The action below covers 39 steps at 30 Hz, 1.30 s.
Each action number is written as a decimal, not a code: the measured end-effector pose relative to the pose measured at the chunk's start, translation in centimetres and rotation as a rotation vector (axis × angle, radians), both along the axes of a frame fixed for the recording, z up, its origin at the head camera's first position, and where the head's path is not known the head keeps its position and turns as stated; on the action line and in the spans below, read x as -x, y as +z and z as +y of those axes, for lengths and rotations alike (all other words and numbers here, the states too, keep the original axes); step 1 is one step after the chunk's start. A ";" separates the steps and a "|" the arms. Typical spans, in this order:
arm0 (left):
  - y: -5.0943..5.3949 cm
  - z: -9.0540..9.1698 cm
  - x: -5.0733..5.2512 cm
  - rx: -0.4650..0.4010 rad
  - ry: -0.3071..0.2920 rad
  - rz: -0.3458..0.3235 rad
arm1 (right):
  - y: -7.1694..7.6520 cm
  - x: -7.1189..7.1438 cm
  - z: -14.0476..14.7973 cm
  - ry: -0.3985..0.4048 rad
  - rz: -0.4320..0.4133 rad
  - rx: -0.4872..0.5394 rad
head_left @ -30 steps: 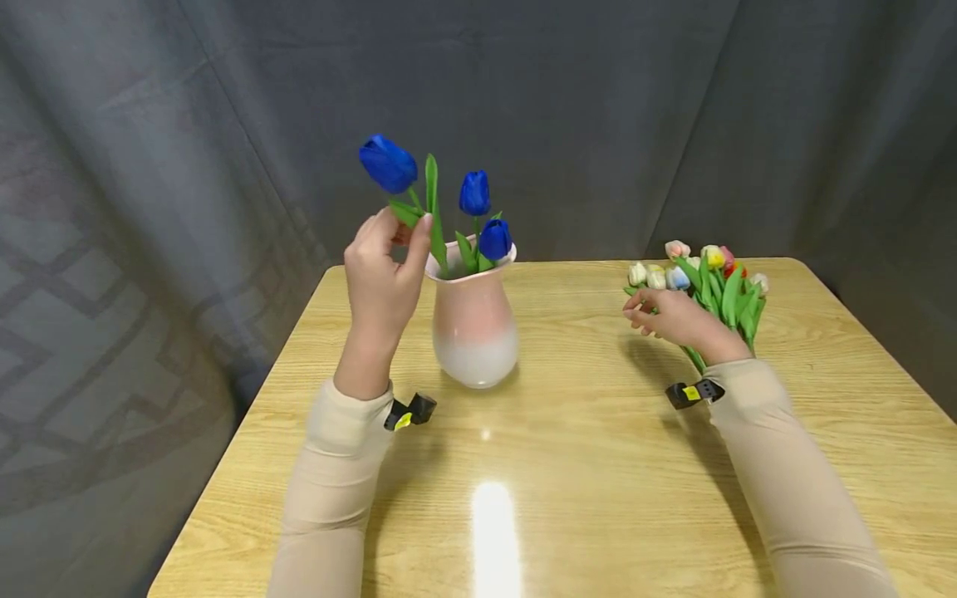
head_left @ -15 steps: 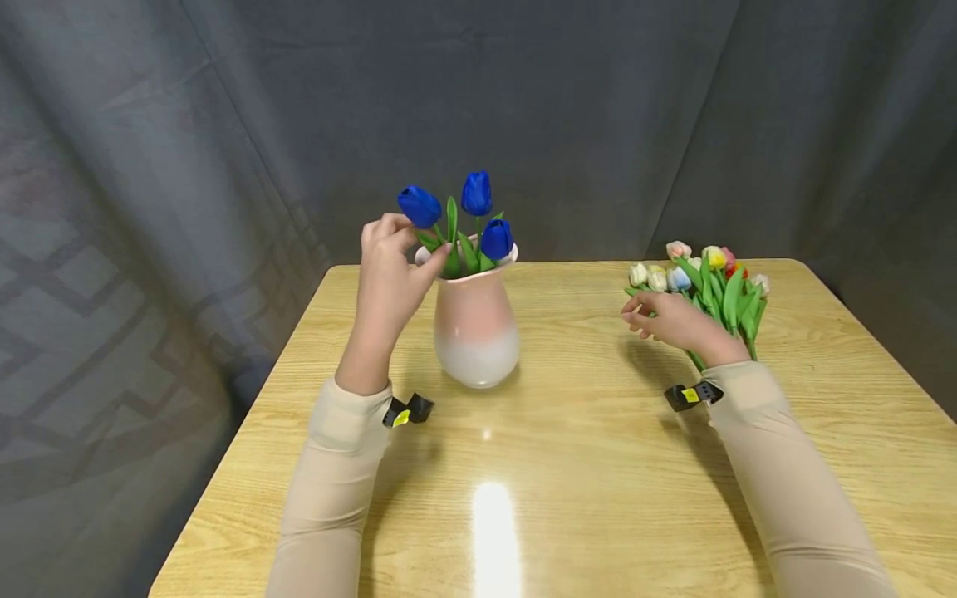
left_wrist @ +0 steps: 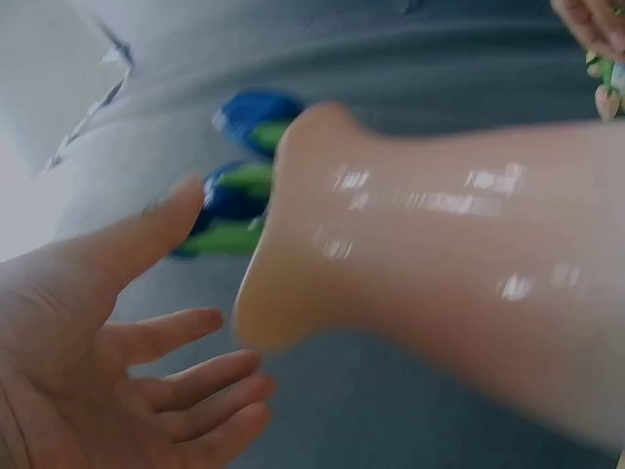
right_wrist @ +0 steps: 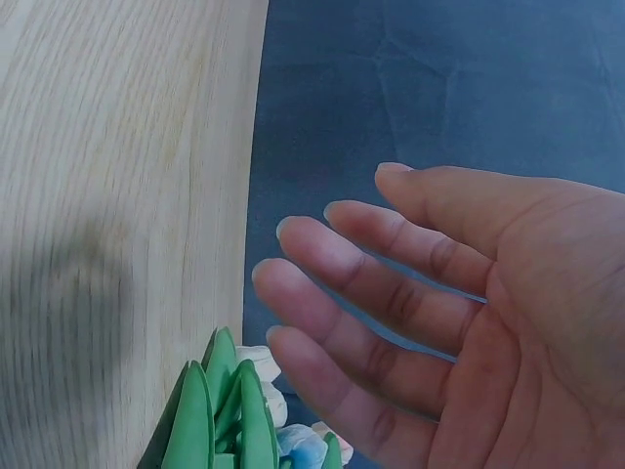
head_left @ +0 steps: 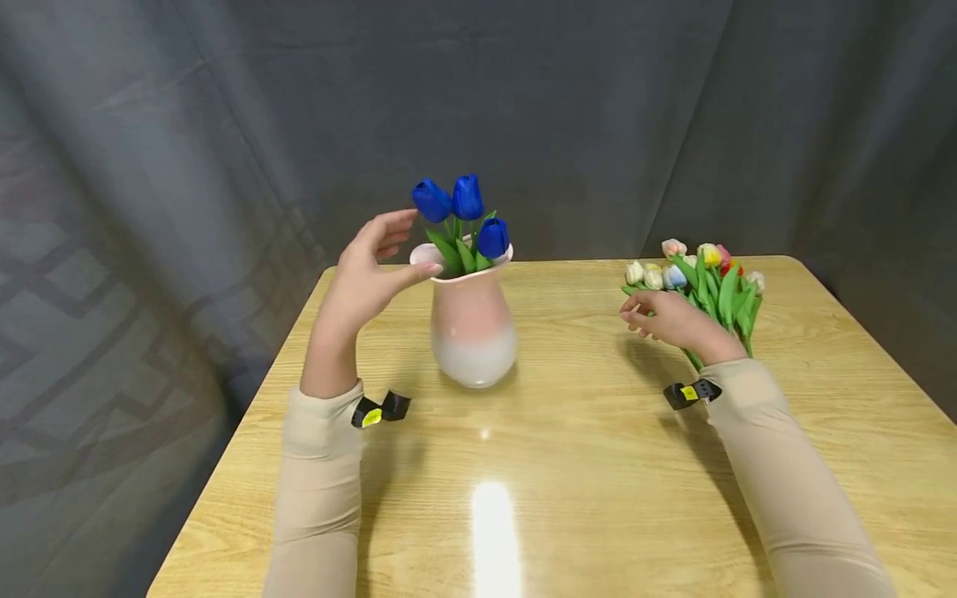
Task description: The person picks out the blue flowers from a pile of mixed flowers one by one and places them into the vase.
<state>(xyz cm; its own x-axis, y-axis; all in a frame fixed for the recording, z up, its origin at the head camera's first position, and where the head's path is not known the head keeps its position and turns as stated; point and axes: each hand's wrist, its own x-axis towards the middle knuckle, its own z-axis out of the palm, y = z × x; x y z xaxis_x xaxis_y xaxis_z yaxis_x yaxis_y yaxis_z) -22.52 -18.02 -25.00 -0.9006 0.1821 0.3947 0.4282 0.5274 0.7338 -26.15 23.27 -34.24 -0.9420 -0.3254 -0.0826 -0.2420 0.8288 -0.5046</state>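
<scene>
A pink-and-white vase (head_left: 474,332) stands upright left of the table's middle. Blue tulips lean out of its mouth: a left tulip (head_left: 432,201), a middle tulip (head_left: 468,198) and a lower right tulip (head_left: 493,238). My left hand (head_left: 364,278) is beside the vase's rim, thumb and fingers spread apart, holding nothing. In the left wrist view its fingers (left_wrist: 210,381) are parted near the flared rim. The stems' lower ends are hidden inside the vase. My right hand (head_left: 668,318) hovers with loosely bent fingers and holds nothing, near a bunch of mixed tulips (head_left: 727,291).
The mixed bunch lies at the back right of the wooden table (head_left: 583,465), its heads white, yellow, pink, red and pale blue. A grey curtain (head_left: 568,124) hangs behind the table. Each wrist wears a small black camera (head_left: 381,409).
My left hand lowered the left blue tulip into the vase, let it go and drew back to the left with fingers spread. The right hand has stayed almost still.
</scene>
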 end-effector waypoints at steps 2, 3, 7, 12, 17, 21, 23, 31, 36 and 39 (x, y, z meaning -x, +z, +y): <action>-0.4 -0.9 0.2 0.021 -0.065 -0.060 | 0.1 0.0 0.0 0.000 0.004 -0.004; -0.8 -1.2 0.4 0.052 -0.093 -0.098 | 0.1 0.1 0.0 -0.002 0.004 -0.007; -3.1 -1.9 1.4 0.202 -0.208 -0.274 | 0.0 0.2 0.1 -0.011 -0.008 -0.007; -6.9 -2.0 2.5 0.285 -0.311 -0.407 | -0.3 0.4 0.1 -0.006 -0.021 0.000; -10.8 -1.2 2.7 0.201 -0.268 -0.422 | -0.4 0.3 0.0 0.005 -0.021 0.008; -13.2 -0.5 2.4 0.037 -0.234 -0.435 | -0.3 0.1 0.0 0.002 -0.014 0.011; -14.1 -0.2 2.3 -0.043 -0.232 -0.455 | -0.2 0.0 0.1 -0.001 -0.015 0.014; -15.1 1.9 3.5 -0.114 -0.180 -0.466 | -0.5 -0.2 0.4 -0.011 -0.018 0.033; -14.9 4.3 5.5 -0.115 -0.183 -0.463 | -0.7 -0.4 0.5 -0.009 0.000 0.032; -15.0 5.8 6.8 -0.100 -0.175 -0.447 | -0.8 -0.5 0.5 -0.008 -0.002 0.036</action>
<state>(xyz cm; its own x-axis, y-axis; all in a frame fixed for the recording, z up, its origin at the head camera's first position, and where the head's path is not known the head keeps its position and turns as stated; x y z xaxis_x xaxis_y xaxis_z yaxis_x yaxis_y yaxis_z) -29.34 -12.27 -39.97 -0.9452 0.3266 0.0000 0.1359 0.3934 0.9093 -25.64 23.81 -35.06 -0.9443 -0.3209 -0.0731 -0.2346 0.8121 -0.5343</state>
